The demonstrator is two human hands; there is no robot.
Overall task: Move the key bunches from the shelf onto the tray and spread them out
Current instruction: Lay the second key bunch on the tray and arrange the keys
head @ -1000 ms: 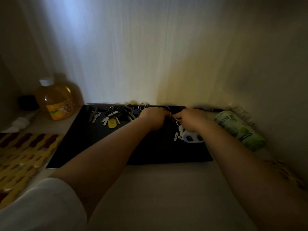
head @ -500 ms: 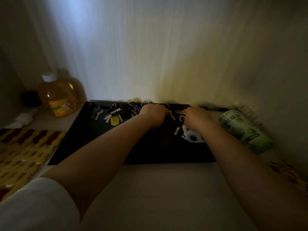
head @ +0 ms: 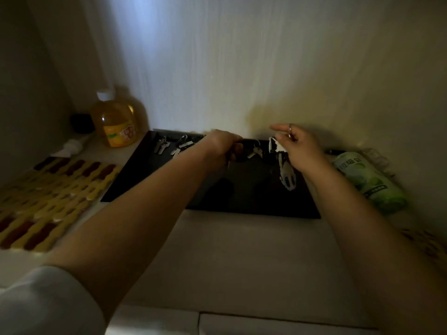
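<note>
shelf [head: 242, 262] pale, dim light. black tray [head: 254, 192] sits at the back against the wall, long axis left-right. woven mat [head: 43, 201] left of it, juice bottle [head: 116, 122] at back left, green pack [head: 370, 182] just right of the tray.

right hand [head: 300, 146] raised over the tray's back right, fingers pinched on a key ring, index finger stretched out left. black-and-white charm [head: 285, 172] hangs from that hand, long axis roughly vertical, tip pointing down toward the tray; cannot tell if it touches.

left hand [head: 225, 146] over the tray's back middle, curled shut on something dark, blurred, cannot tell what.

small bunch [head: 256, 151] lies on the tray between the hands, keys pointing down-left. two more bunches at back left of the tray: one [head: 161, 145] near the corner, keys pointing toward the camera; one [head: 182, 147] just right of it, partly behind the left forearm.
</note>
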